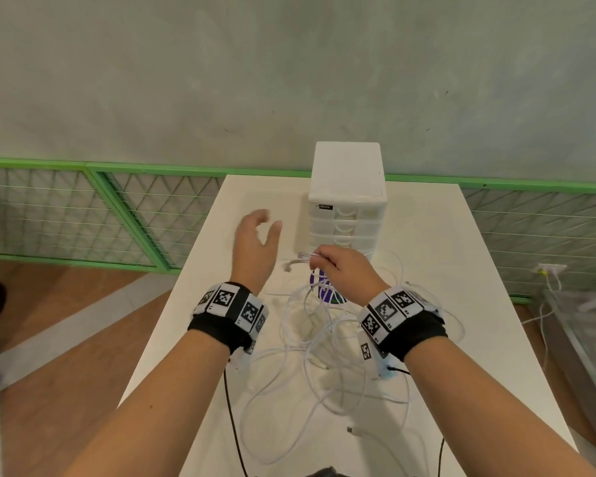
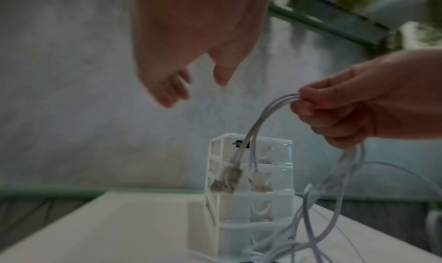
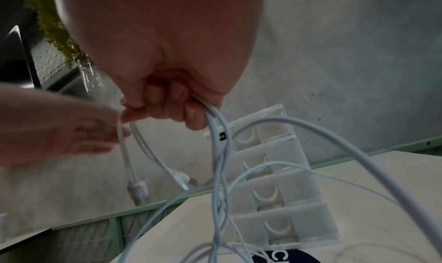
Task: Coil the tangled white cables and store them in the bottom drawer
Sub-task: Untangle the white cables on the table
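Drawer unit [image 1: 347, 215] stands at the desk's [image 1: 193, 304] far edge, about mid-width. Cables [image 1: 310, 346] lie in a loose tangle on the desk in front of it, running toward the near edge. Right hand [image 1: 346, 268] is above the tangle, just before the unit; left hand [image 1: 255, 246] to its left, apart.
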